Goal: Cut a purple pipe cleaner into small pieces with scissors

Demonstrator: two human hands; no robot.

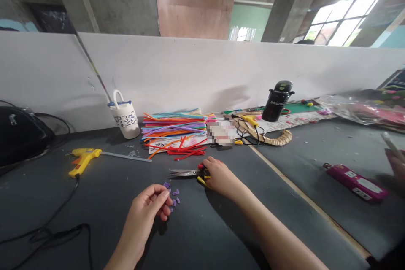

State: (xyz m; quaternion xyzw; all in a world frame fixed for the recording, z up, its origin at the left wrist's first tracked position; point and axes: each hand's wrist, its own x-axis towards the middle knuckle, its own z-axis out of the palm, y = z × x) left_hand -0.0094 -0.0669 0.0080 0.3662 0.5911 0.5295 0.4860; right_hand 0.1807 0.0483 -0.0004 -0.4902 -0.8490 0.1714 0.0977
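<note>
Several small purple pieces lie on the dark table. My left hand is beside them, its thumb and fingertips pinched together. Whatever may be between those fingertips is too small to make out. Up and to the right, my right hand is wrapped round the handles of the scissors, which lie close to the table. The blades point left and are slightly apart. Red pipe cleaners lie just behind the scissors, and a thick colourful bundle of pipe cleaners is farther back.
A yellow glue gun with a cable lies left. A white cup and a black bottle stand near the partition. A purple pencil case lies right, near another person's hand. A black bag is far left.
</note>
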